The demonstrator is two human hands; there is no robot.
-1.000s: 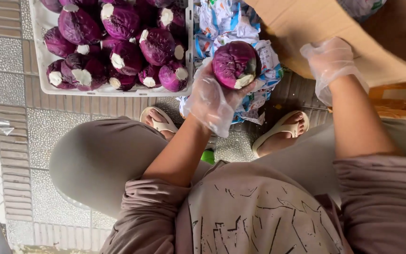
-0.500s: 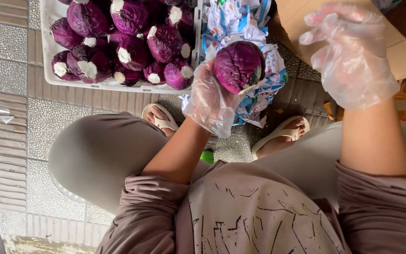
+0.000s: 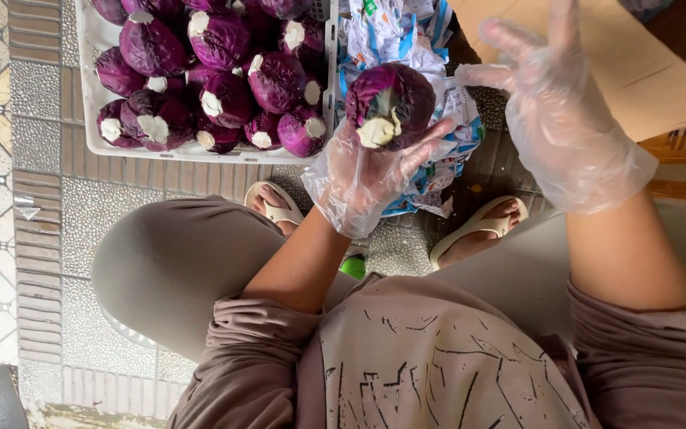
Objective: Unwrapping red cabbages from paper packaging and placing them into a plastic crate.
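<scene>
Head view. Fingers [image 3: 430,143] of the left hand [image 3: 359,179], in a loose clear plastic glove, curl up around a purple cabbage [image 3: 389,103]; the head sits in the cupped palm, pale cut stem facing the camera, thumb side pressed to its lower left. Grip: partly closed, wrapped around the underside only; top of the cabbage is uncovered.

Right hand [image 3: 561,119], also gloved, is raised just right of the cabbage, fingers spread wide and apart, holding nothing and touching nothing; its index tip points toward the cabbage but stays clear of it.

Beyond the left fingertips: a pile of blue-and-white printed wrappers [image 3: 406,48]. Left of those fingers: a white crate [image 3: 85,95] filled with more purple cabbages [image 3: 224,71], stems pale. Behind the right fingers: brown cardboard [image 3: 637,63]. Below both hands: two feet in pale sandals [image 3: 478,230] on tiled floor.
</scene>
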